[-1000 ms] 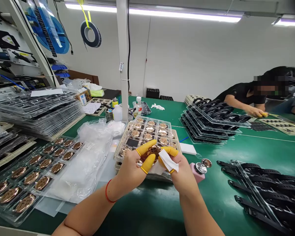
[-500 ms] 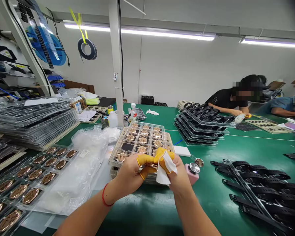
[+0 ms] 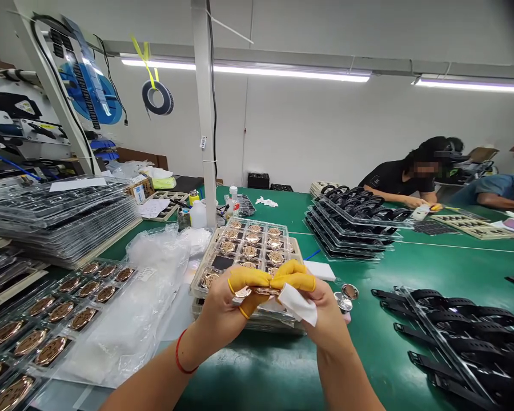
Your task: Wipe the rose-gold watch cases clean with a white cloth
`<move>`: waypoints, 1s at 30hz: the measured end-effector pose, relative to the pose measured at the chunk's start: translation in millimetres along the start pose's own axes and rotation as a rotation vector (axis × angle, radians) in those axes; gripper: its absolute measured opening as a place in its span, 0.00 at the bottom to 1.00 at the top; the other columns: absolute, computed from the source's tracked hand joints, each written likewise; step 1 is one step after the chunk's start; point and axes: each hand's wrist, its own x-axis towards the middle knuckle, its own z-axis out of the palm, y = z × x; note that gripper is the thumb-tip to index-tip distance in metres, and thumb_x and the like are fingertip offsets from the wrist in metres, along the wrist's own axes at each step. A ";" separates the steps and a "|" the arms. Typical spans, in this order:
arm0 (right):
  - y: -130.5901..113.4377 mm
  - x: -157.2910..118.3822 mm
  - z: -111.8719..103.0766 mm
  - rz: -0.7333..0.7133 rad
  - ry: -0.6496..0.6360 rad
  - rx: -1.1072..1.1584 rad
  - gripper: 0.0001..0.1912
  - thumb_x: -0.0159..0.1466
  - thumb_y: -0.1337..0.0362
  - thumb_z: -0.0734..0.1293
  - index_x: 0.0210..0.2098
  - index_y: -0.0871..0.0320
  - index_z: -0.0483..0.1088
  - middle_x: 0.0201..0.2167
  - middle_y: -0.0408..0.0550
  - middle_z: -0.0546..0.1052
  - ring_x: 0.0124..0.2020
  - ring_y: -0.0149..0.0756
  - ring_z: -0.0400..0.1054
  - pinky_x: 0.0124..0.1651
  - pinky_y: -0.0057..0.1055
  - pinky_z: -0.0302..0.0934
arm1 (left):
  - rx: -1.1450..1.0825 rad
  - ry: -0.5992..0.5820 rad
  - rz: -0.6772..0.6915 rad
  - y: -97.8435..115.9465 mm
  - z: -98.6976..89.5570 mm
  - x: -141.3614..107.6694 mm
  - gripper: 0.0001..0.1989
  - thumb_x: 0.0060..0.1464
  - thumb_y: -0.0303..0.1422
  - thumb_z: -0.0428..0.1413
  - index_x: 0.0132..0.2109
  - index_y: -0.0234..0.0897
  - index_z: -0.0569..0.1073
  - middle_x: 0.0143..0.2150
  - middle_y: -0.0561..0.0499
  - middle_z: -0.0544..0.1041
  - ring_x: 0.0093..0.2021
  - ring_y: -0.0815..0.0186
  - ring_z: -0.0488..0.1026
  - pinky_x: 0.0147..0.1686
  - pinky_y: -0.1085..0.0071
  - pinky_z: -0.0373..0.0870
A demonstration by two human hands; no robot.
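Note:
Between my two hands, just over the near edge of a tray stack (image 3: 194, 291), is a rose-gold watch case (image 3: 265, 290) seen edge-on. My left hand (image 3: 223, 305) pinches its left side with yellow finger cots on the fingertips. At its right side, my right hand (image 3: 328, 319), also in yellow finger cots, is closed on a folded white wipe (image 3: 300, 305) that hangs below the fingers. The fingertips of both hands meet along the case's top edge. Similar rose-gold cases (image 3: 249, 251) fill most pockets of the top tray behind. My fingers cover much of the held case.
A pink pump bottle with a raised metal lid (image 3: 350, 291) stands right of my hand. Black watches lie on clear trays (image 3: 437, 337) at right, with a stack (image 3: 351, 228) behind. Plastic bags (image 3: 124, 319) and trayed cases (image 3: 49, 345) lie left. Two co-workers sit far right.
The case has turned edge-on and moved slightly down. My right fingers have shifted onto its top edge, and the wipe has swung to the right. The view has tilted up a little.

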 end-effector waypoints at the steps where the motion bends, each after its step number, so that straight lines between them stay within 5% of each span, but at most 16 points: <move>1: 0.6 0.9 1.6 -0.061 0.025 -0.089 0.06 0.59 0.63 0.72 0.37 0.49 0.78 0.34 0.46 0.74 0.36 0.36 0.68 0.40 0.33 0.65 | 0.099 0.008 0.041 -1.9 -1.4 1.5 0.07 0.58 0.28 0.59 0.44 0.38 0.76 0.41 0.47 0.79 0.41 0.64 0.76 0.42 0.69 0.74; 4: 2.8 5.7 3.1 -0.095 0.064 -0.190 0.05 0.57 0.63 0.73 0.35 0.49 0.78 0.32 0.45 0.73 0.35 0.36 0.67 0.40 0.33 0.64 | 0.320 -0.013 0.171 -8.0 -10.6 7.1 0.07 0.61 0.29 0.55 0.45 0.39 0.76 0.40 0.47 0.79 0.39 0.64 0.74 0.39 0.69 0.73; 11: 11.1 10.1 4.9 0.349 -0.210 0.292 0.11 0.51 0.56 0.76 0.24 0.55 0.76 0.23 0.43 0.71 0.27 0.34 0.66 0.31 0.31 0.63 | 0.313 -0.168 0.500 -21.1 -30.4 17.0 0.10 0.65 0.33 0.49 0.43 0.41 0.77 0.37 0.48 0.81 0.39 0.65 0.73 0.42 0.68 0.70; 15: 3.3 6.2 18.5 0.388 -0.081 0.123 0.13 0.51 0.59 0.76 0.23 0.57 0.70 0.22 0.39 0.66 0.25 0.30 0.60 0.30 0.28 0.59 | 0.434 -0.257 0.516 -24.9 -29.7 17.5 0.10 0.65 0.32 0.49 0.42 0.40 0.76 0.39 0.47 0.81 0.38 0.64 0.72 0.41 0.66 0.69; 20: -4.8 7.1 28.3 0.243 0.008 -0.202 0.18 0.50 0.59 0.75 0.22 0.58 0.62 0.23 0.39 0.63 0.24 0.28 0.53 0.26 0.25 0.51 | 0.482 -0.285 0.558 -33.0 -30.6 17.3 0.12 0.66 0.31 0.48 0.41 0.40 0.76 0.38 0.48 0.81 0.35 0.65 0.72 0.45 0.64 0.70; 30: -2.4 -2.5 16.3 0.270 -0.213 0.183 0.10 0.54 0.66 0.75 0.34 0.54 0.72 0.32 0.42 0.69 0.31 0.30 0.64 0.33 0.25 0.62 | -0.095 -0.136 0.435 -44.3 -22.6 12.0 0.09 0.63 0.37 0.54 0.40 0.40 0.77 0.36 0.46 0.81 0.36 0.65 0.78 0.40 0.67 0.75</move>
